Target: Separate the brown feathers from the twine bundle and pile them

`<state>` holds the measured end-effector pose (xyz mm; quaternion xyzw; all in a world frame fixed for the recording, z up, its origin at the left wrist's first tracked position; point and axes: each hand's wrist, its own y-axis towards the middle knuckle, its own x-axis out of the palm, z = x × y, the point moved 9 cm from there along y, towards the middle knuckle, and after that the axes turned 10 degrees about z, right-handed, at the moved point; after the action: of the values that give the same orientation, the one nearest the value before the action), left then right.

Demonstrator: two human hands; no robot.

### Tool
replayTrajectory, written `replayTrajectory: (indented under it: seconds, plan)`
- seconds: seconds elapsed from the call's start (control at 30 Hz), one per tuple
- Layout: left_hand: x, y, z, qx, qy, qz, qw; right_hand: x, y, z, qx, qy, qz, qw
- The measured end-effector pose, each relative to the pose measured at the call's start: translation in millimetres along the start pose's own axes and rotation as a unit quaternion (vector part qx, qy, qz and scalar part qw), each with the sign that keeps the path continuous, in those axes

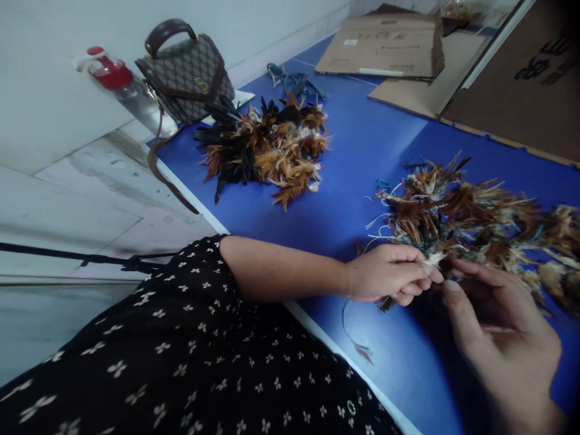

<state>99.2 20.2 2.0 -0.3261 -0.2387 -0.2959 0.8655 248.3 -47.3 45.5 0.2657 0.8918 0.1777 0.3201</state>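
Note:
My left hand is closed around a small bunch of pale and brown feathers, its fingertips pointing right. Close against those fingertips, the thumb and forefinger of my right hand come together in a pinch. What sits between them is too dark and small to make out. Just beyond both hands lies a pile of brown and cream feather bunches, with loose white and teal threads at its left edge. A thin strand with a small feather at its end hangs below my left wrist.
A second heap of black and orange-brown feathers lies farther left on the blue table. Behind it are blue-green scraps, a patterned handbag and a red-capped bottle. Cardboard pieces and a large carton stand at the back right.

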Motion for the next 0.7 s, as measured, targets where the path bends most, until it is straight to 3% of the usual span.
replayTrajectory:
  seconds: [0.1,0.2,0.3,0.5,0.7]
  plan:
    - [-2.3,1,-4,0.032,0.084,-0.014,0.996,8,2,-5,-0.024,0.015,-0.051,0.998]
    - [-3.8,-2,-4,0.074,0.190,-0.027,0.979,13,-1,0,-0.003,0.031,-0.082,0.996]
    - [-4.7,-7,6,0.121,0.257,-0.020,0.959,9,-3,4,-0.001,0.012,-0.058,0.998]
    - [-6.5,-8,27,0.208,0.352,0.016,0.913,4,-1,-9,-0.071,-0.022,-0.027,0.997]
    - [-7.3,-8,29,0.240,0.368,0.033,0.897,4,0,-27,-0.117,-0.020,-0.026,0.993]
